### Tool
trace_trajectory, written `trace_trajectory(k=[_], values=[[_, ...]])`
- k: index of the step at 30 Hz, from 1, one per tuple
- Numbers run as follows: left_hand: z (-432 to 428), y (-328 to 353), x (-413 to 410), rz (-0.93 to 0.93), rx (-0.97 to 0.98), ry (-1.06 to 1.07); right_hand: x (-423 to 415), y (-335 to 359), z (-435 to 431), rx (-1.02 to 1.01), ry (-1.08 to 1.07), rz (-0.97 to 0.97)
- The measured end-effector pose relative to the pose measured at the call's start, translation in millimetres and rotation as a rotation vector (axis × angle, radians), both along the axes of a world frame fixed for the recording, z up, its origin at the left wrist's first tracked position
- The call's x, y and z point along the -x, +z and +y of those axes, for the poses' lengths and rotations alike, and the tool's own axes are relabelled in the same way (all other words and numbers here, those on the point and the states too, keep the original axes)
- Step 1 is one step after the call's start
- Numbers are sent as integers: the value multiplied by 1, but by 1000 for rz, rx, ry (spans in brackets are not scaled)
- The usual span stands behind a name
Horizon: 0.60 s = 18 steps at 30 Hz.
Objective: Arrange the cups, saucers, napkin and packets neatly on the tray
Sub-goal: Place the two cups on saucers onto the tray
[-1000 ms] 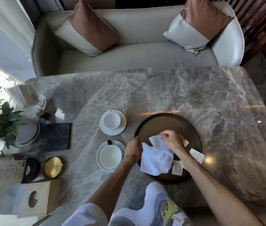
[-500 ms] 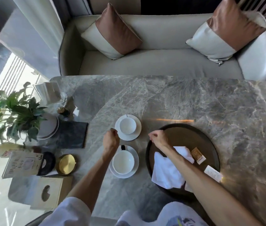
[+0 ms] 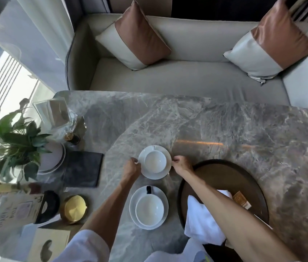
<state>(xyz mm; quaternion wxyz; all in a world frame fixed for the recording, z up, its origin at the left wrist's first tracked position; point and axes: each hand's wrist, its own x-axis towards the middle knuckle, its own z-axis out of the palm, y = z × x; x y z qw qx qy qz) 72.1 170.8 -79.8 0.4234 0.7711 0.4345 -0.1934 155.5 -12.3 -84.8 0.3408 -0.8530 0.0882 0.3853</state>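
A white cup (image 3: pixel 155 161) stands on its saucer (image 3: pixel 161 174) on the marble table, left of the round dark tray (image 3: pixel 243 173). My left hand (image 3: pixel 131 167) grips the saucer's left rim and my right hand (image 3: pixel 180 164) grips its right rim. Nearer to me, a second white cup (image 3: pixel 149 209) with a dark handle sits on its own saucer (image 3: pixel 163 197). On the tray lie a crumpled white napkin (image 3: pixel 200 222) and an orange-and-white packet (image 3: pixel 241 200); my right forearm hides part of them.
Along the table's left side are a potted plant (image 3: pixel 11 144), a black folder (image 3: pixel 82 168), a gold round dish (image 3: pixel 74 208), a small dark bottle (image 3: pixel 72 138) and printed cards (image 3: pixel 15 212). A grey sofa (image 3: pixel 177 80) with two cushions stands behind the table.
Both hands left the napkin on the tray and moved left and forward to the far saucer, taking hold of its two sides. The view shifted left.
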Motion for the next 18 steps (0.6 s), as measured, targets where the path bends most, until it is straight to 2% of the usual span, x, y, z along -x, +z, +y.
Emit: trace_trajectory(k=[8, 14, 18], values=[[-4, -20, -5, -12, 122, 214, 1, -22, 4, -86, -141, 118], [-6, -17, -9, -54, 92, 221, -1, -21, -2, -112, -116, 94], [-21, -6, -19, -154, 88, 187, -5, -3, -32, -182, -227, 34]])
